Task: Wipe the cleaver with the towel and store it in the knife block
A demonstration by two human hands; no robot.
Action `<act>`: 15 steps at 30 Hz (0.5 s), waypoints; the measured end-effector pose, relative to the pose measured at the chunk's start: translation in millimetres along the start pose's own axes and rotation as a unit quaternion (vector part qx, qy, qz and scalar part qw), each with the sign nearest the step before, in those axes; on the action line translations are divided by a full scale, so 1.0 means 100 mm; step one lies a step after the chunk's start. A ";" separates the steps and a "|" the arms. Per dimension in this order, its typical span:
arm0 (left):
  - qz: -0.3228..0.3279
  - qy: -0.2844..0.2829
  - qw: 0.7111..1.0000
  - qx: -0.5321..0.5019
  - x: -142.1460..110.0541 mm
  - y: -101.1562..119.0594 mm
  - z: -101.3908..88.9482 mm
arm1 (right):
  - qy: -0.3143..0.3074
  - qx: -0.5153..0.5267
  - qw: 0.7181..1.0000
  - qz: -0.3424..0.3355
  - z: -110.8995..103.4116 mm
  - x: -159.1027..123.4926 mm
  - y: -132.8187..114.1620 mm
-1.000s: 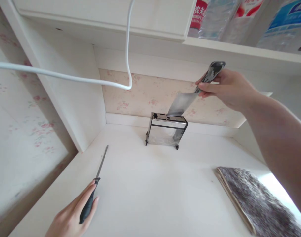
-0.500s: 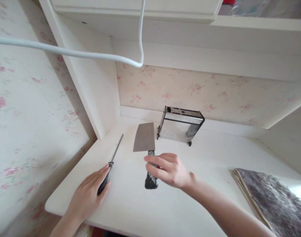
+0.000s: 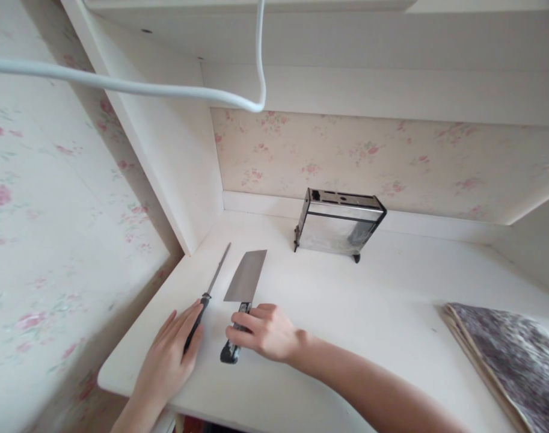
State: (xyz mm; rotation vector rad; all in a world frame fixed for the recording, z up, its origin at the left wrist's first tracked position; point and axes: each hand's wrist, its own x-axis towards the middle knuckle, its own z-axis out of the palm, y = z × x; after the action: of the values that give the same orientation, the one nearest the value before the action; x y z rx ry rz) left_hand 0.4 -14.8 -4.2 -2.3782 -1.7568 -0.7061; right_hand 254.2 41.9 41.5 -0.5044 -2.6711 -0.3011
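A cleaver [image 3: 248, 275] with a broad grey blade and a worn black handle is in my right hand [image 3: 267, 332], its fingers closed round the handle. The blade points away from me, low over the desk or lying on it; I cannot tell which. Just left of it, a honing steel [image 3: 219, 270] with a thin grey rod and black handle lies slanting on the desk. My left hand [image 3: 172, 349] has its fingers over that handle and the thumb along the other side, partly hiding it.
On the white desk [image 3: 382, 349], a metal-and-black knife holder [image 3: 340, 231] stands near the back wall. A folded furry grey cloth [image 3: 504, 349] lies at the right. A white cable [image 3: 166, 89] hangs across the upper view, under the shelf. A side panel [image 3: 152, 132] rises at the left.
My right hand has brought the cleaver left and lower, closer to the honing steel, and its blade now tilts to the right. My left hand stays on the steel's handle. The view has shifted slightly.
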 end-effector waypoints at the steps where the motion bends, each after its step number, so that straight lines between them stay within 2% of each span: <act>1: -0.003 -0.001 1.000 -0.006 0.00 0.00 0.00 | -0.009 -0.002 1.000 0.001 0.00 0.01 -0.01; 5: -0.012 -0.003 0.999 -0.032 0.01 0.01 -0.01 | -0.059 0.010 0.998 0.014 0.01 0.04 -0.07; 9: -0.028 -0.031 0.997 -0.064 0.03 0.03 -0.06 | -0.112 0.005 0.993 0.041 0.01 0.12 -0.15; 15: -0.058 -0.072 0.993 -0.079 0.04 0.03 -0.07 | -0.143 0.006 0.989 0.044 -0.01 0.22 -0.19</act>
State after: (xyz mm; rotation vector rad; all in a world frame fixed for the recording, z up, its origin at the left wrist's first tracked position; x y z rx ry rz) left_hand 1.8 -14.9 4.0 -2.5017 -1.9813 -0.7317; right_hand 228.0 31.2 48.9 -0.7070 -2.9126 -0.1986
